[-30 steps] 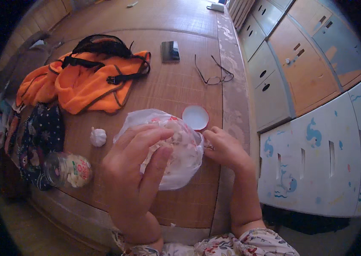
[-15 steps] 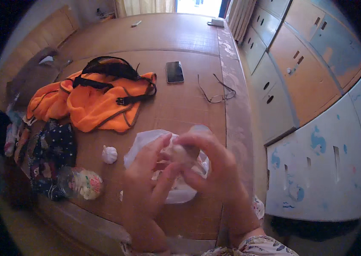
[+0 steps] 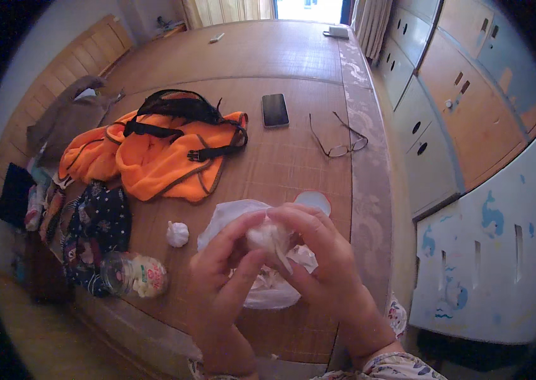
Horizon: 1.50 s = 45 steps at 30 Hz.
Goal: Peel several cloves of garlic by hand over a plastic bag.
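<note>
Between my two hands is a whitish garlic bulb (image 3: 269, 239), its stem end pointing down toward my right thumb. My left hand (image 3: 227, 256) curls round its left side, with the thumb pressed in below. My right hand (image 3: 318, 250) grips the other side, fingers over the top. Under my hands a white plastic bag (image 3: 274, 299) lies spread out with loose garlic skins (image 3: 303, 256) on it. A second garlic bulb (image 3: 177, 234) sits on the mat to the left. A clear jar (image 3: 134, 275) of peeled cloves lies on its side nearer me.
A round red-rimmed lid (image 3: 313, 202) lies beyond the bag. Farther off are a phone (image 3: 275, 110), folding eyeglasses (image 3: 342, 142) and an orange cloth (image 3: 167, 164) with black straps. Dark patterned fabric (image 3: 96, 221) lies left; painted cabinets (image 3: 483, 247) stand right of the bed (image 3: 293, 158).
The view has shifted, so the scene sits farther right. My hands have closed more round the garlic bulb and turned it; its stem end now shows.
</note>
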Tool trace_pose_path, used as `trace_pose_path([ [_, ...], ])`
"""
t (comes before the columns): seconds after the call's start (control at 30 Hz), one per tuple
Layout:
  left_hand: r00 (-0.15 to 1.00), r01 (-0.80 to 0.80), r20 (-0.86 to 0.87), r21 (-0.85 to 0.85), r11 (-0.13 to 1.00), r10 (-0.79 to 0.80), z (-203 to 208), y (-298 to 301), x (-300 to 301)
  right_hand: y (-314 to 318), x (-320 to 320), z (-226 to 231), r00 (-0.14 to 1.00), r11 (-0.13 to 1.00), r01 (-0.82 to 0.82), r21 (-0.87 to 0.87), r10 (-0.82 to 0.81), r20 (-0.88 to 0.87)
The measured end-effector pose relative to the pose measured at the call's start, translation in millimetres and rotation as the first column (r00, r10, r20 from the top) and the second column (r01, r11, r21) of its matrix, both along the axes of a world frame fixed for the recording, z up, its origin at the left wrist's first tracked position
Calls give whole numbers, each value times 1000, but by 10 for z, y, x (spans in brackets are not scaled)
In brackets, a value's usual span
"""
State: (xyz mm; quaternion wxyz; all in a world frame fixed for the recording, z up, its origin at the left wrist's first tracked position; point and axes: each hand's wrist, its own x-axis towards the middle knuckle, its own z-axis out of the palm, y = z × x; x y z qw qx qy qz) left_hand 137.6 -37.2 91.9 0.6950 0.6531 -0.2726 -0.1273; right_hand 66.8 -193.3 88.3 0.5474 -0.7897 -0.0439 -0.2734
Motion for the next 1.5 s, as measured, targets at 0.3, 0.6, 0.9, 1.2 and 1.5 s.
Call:
trace_pose_path([
  [0.3,952,-87,303,158,984,35,-18,12,113,-4,19,6,1000,999,-18,-49,18,5],
  [0.6,887,-135,461,237,962,11,57,46,100,-10,-5,-29,996,989,-76,124,82,-41],
  [0.9,773,-253,634,300,920,6,-29,-5,83,-77,13,8,999,997,-38,-61,37,-10],
  [1.2,705,-257,697,418,872,-126,-44,-23,58,-100,26,-49,999,982,-26,-186,33,34],
  [1.5,669,-265,735,380,886,-115,-73,-108,75,-108,22,-65,1000,988,18,-155,-18,2],
])
